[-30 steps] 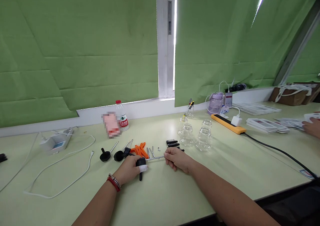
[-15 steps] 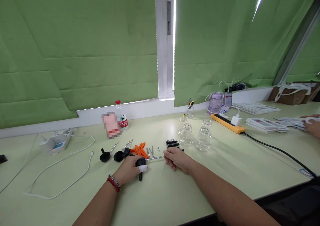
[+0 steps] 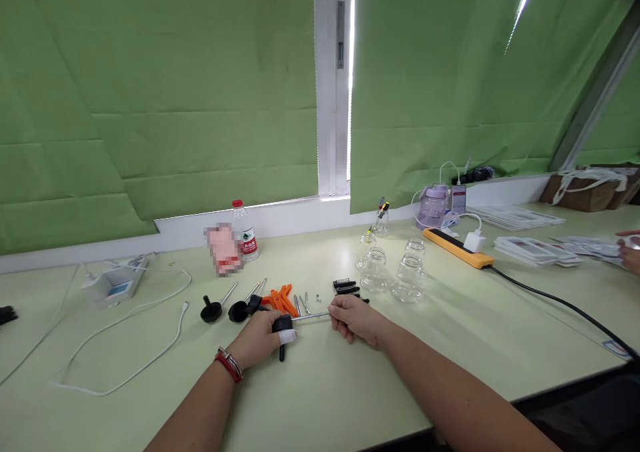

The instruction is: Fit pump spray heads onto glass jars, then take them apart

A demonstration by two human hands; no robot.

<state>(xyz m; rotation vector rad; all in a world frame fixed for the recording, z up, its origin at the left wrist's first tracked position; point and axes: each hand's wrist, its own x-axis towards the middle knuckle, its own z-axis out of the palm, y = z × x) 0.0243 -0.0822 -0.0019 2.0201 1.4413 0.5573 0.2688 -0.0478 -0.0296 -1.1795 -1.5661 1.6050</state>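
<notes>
My left hand (image 3: 257,337) grips a black plastic part (image 3: 283,325) with a stubby black handle pointing down towards me. From that part a thin metal rod (image 3: 311,317) runs to the right. The fingertips of my right hand (image 3: 353,315) are pinched round its far end, hiding the tip. Just beyond my left hand lie similar black cup-shaped parts with rods (image 3: 212,312), and orange plastic pieces (image 3: 280,300). Screws (image 3: 304,303), tiny metal nuts (image 3: 319,298) and black pieces with springs (image 3: 345,287) lie behind my right hand.
Several clear glass jars (image 3: 410,280) stand right of centre. A water bottle (image 3: 245,235) is at the back left, near a white cable (image 3: 125,310). An orange power strip (image 3: 457,249) and a purple bottle (image 3: 433,207) are further right. Another person's hand (image 3: 631,251) shows at the right edge.
My hands keep the same hold on the black part and rod. The view has shifted very slightly, and the other person's hand has moved right.
</notes>
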